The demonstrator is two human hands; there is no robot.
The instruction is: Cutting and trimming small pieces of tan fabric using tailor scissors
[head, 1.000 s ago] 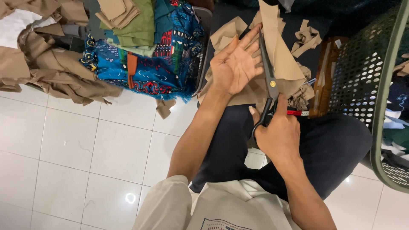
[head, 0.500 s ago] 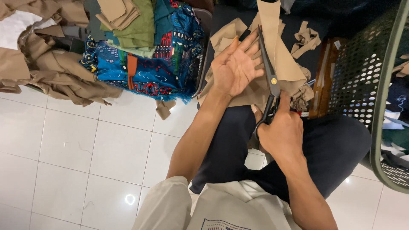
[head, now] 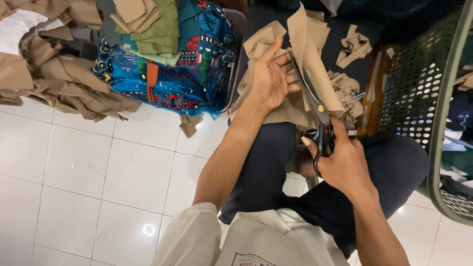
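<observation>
tan fabric piece point(head: 305, 59) sits upper centre of the frame, over the person's lap, its top edge standing up past the dark cloth behind it. left hand point(head: 271, 79) lies flat on the fabric, fingers point(head: 288, 74) spread and released, palm pressing the cloth down just left of the blades. right hand point(head: 340, 162), centre right, has its fingers clenched through the black handles of the scissors point(head: 315, 106); the blades run up and to the left from the pivot, lying along the fabric, touching it. whether the blades are parted cannot be told.

below the hands: dark trousers point(head: 394, 167) and a pale shirt point(head: 256, 241) at the bottom edge. loose tan scraps point(head: 354, 47) lie upper right on the dark cloth. a green perforated basket point(head: 419, 88) stands at the right edge. upper left: a heap of blue patterned cloth point(head: 167, 79) with green folded pieces point(head: 157, 29) on top, and crumpled tan cloth point(head: 54, 79) beside it on the white tiled floor point(head: 88, 187).
</observation>
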